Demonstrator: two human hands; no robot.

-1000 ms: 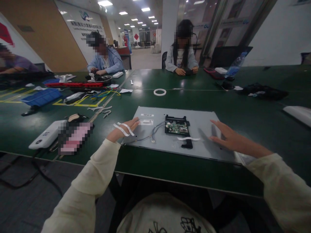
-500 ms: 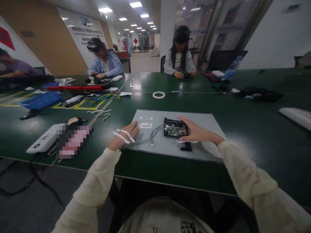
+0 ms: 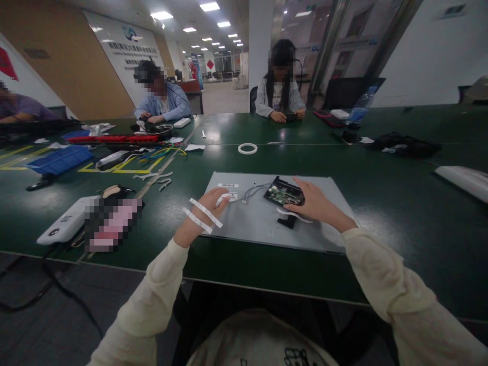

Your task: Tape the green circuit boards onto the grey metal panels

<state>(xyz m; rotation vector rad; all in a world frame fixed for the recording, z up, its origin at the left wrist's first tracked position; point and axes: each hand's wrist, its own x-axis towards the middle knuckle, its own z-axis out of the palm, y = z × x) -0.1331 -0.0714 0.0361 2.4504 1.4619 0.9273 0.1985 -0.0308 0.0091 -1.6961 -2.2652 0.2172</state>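
A grey flat panel (image 3: 244, 223) lies on the green table in front of me. My right hand (image 3: 314, 203) grips the right side of a black-framed circuit board (image 3: 284, 194), which sits tilted on the panel. A white strip (image 3: 293, 216) hangs at that hand's fingers. Grey cables (image 3: 251, 192) run leftward from the board. A small black bracket (image 3: 287, 222) lies below it. My left hand (image 3: 208, 208) is over the panel's left edge, fingers closed near the cable ends and a white label; what they hold is too small to tell. Two white tape strips cross its back.
A white power bank (image 3: 66, 221) and a pink pouch (image 3: 116, 221) lie at the left. Farther back are a blue tray (image 3: 61, 160), a white tape roll (image 3: 247, 149) and a bottle (image 3: 362, 105). Three people sit around the table.
The circuit board has turned and shifted right and away from me with my right hand. My left hand has moved right over the panel, its fingers closing. The cables and black bracket have shifted.
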